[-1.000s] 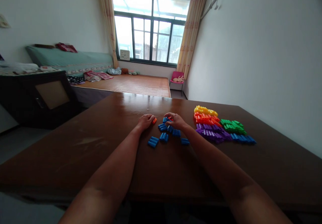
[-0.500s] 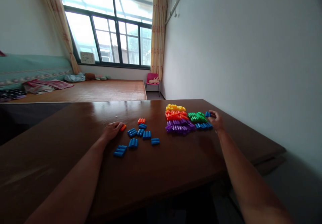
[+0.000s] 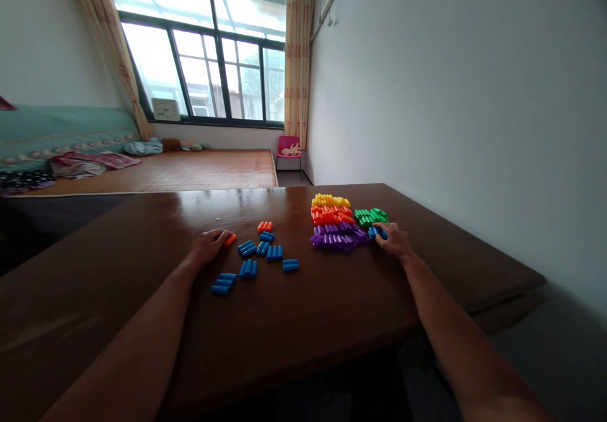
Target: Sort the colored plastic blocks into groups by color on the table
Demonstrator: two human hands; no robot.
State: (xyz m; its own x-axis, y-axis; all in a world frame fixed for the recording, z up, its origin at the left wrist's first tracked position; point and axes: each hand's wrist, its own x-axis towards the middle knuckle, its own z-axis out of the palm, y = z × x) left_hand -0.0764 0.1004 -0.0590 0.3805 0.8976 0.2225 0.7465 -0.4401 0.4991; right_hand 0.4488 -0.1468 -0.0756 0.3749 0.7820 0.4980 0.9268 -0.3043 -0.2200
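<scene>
Left hand [image 3: 207, 247] touches an orange piece [image 3: 230, 240], right hand [image 3: 394, 241] partly hides blue pieces [image 3: 372, 233]; whether either hand grips, I cannot tell.

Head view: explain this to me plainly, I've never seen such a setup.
No machine here: you see a person's bare left hand and right hand, through a camera worn on their head. On the brown table lie scattered blue pieces and an orange group. Further right are yellow, red-orange, purple and green piles. The left hand touches an orange piece; the right is at a blue pile, but whether it grips anything is unclear.
</scene>
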